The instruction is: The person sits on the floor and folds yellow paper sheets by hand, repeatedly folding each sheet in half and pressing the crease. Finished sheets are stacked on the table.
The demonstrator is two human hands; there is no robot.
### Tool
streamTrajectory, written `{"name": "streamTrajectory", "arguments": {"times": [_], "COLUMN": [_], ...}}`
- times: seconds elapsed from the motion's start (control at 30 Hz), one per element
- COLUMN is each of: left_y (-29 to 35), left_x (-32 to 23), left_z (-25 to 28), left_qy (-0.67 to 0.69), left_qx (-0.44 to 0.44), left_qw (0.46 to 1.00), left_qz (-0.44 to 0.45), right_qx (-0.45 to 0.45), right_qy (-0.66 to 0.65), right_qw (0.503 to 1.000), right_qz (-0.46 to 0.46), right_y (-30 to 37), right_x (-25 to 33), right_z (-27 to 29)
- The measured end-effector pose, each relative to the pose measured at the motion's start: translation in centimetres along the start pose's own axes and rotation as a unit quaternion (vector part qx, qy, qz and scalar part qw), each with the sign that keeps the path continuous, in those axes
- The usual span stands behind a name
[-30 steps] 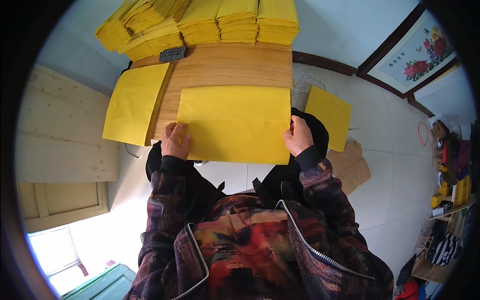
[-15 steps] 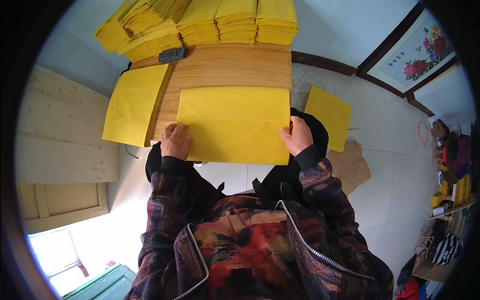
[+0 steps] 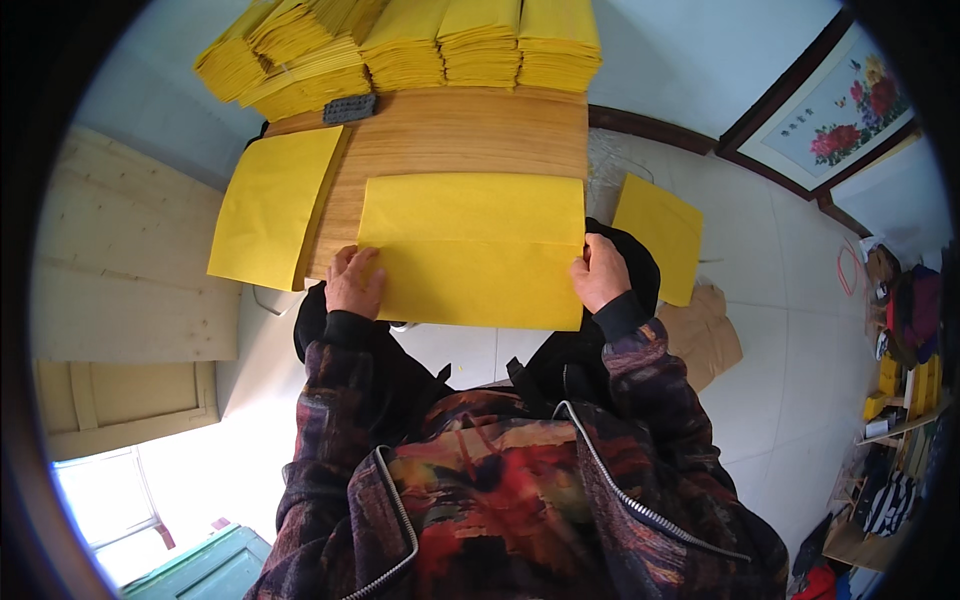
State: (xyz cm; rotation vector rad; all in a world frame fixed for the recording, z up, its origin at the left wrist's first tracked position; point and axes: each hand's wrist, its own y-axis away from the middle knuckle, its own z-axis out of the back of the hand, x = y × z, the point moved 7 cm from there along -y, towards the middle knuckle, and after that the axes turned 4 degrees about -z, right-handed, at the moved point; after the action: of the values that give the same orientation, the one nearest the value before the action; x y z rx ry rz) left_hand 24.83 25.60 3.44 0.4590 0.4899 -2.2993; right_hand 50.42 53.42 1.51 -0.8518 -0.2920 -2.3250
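Note:
A wide yellow folded paper piece (image 3: 475,270), envelope-like and creased across its width, lies over the near edge of the wooden table (image 3: 470,130) and overhangs toward my lap. My left hand (image 3: 354,285) holds its left edge, fingers bent and slightly apart, with the thumb over the paper. At the right edge, my right hand (image 3: 602,275) pinches the paper; some of its fingers are hidden. A flat yellow paper stack (image 3: 272,210) sits left of my left hand, jutting past the table's edge.
Thick yellow paper bundles (image 3: 480,55) line the table's far side, with a dark grey block (image 3: 349,108) before them. Beyond my right hand are another yellow paper stack (image 3: 658,238) and crumpled brown paper (image 3: 702,335). Pale wooden boards (image 3: 130,250) stand at left, crowded shelves (image 3: 905,420) at right.
The whole scene sits slightly further right in the picture. Both hands keep their places at the paper's two edges.

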Motion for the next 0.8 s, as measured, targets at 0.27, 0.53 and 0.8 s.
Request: {"name": "streamTrajectory", "arguments": {"times": [0.27,0.53,0.8], "left_y": [0.1,2.7,5.3], "left_x": [0.2,-2.9,-5.3], "left_z": [-0.2,1.2,0.7], "left_qy": [-0.025,-0.057,-0.168], "left_qx": [-0.008,0.018,0.094], "left_qw": [1.000,0.997,0.960], "left_qz": [0.009,-0.051,-0.202], "right_qx": [-0.058,-0.073,0.048], "right_qy": [-0.026,0.026,0.196], "right_qw": [0.995,0.986,0.942], "right_qz": [0.077,0.147,0.269], "right_y": [0.0,2.5,4.4], "right_x": [0.5,2.9,4.8], "right_z": [0.6,3.7,2.1]}}
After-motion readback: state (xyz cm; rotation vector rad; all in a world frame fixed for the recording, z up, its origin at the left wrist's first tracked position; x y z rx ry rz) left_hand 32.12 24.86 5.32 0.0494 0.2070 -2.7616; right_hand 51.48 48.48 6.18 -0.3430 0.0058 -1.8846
